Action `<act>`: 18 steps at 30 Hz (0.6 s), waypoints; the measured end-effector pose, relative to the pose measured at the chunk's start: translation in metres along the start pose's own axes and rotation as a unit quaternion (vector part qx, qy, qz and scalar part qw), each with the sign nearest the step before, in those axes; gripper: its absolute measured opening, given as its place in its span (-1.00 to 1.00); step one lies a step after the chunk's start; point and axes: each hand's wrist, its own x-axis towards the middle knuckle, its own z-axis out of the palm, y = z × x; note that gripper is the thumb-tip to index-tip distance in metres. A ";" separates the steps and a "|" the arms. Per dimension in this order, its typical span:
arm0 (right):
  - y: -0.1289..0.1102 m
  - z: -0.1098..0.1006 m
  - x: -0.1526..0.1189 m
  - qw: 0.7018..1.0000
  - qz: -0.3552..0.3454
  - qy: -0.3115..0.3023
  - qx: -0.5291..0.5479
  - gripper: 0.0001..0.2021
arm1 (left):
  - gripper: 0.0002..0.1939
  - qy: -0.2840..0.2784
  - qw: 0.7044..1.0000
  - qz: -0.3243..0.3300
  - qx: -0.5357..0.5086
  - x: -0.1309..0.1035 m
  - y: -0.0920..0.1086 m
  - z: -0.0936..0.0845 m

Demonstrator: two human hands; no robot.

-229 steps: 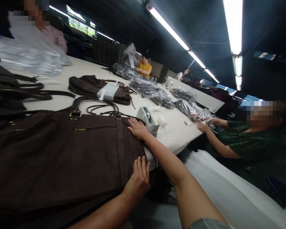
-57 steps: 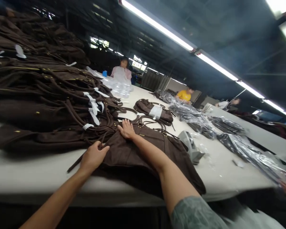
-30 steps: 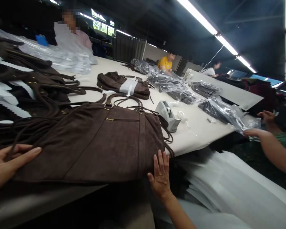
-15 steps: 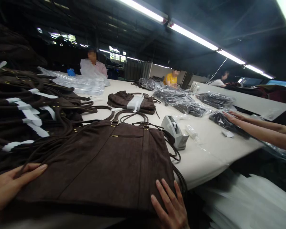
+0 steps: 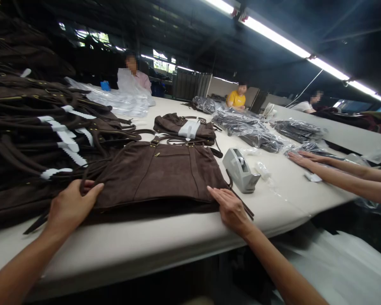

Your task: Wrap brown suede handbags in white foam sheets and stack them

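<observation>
A dark brown handbag with a small zip lies on the table in front of me, its handles pointing away. My left hand grips its left edge, thumb on top and fingers partly hidden. At the near right corner, my right hand has its fingers together on the bag; its thumb is out of sight. Just beyond lies another brown bag with a white wrap around it. A grey tape dispenser stands to the right of the handbag.
Brown bags with white strips are piled on the left. Plastic-wrapped bags lie farther back. A co-worker's hands press on a wrapped bag at right. White sheets hang below the table edge.
The handbag has moved away from me, farther onto the table. Both hands have gone forward with it, and my right hand's spread fingers have come together at its corner.
</observation>
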 end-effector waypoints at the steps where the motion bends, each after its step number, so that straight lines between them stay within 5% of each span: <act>1: -0.007 -0.004 -0.004 1.000 0.007 -0.016 0.001 -0.24 | -0.38 0.026 0.998 0.032 0.037 -0.005 0.002 -0.004; 3: -0.018 -0.012 -0.008 0.999 0.020 -0.041 -0.007 -0.24 | -0.33 0.112 0.980 0.141 0.087 -0.013 0.008 -0.009; 5: -0.025 -0.019 -0.007 0.997 0.029 -0.065 -0.013 -0.34 | -0.42 0.138 0.928 0.324 0.117 -0.014 0.012 -0.010; 7: -0.029 -0.022 -0.001 0.996 0.050 -0.079 -0.006 -0.46 | -0.44 0.036 0.854 0.504 0.123 -0.007 0.011 -0.006; 9: -0.030 -0.023 0.009 0.993 0.078 -0.089 -0.011 -0.59 | -0.38 -0.107 0.787 0.594 0.129 0.006 0.007 0.001; 12: -0.032 -0.017 0.027 0.988 0.092 -0.110 -0.051 -0.58 | -0.39 -0.220 0.779 0.572 0.134 0.021 0.000 0.006; 18: -0.037 -0.002 0.040 0.990 0.033 -0.122 -0.058 -0.56 | -0.44 -0.278 0.779 0.549 0.126 0.016 0.011 -0.008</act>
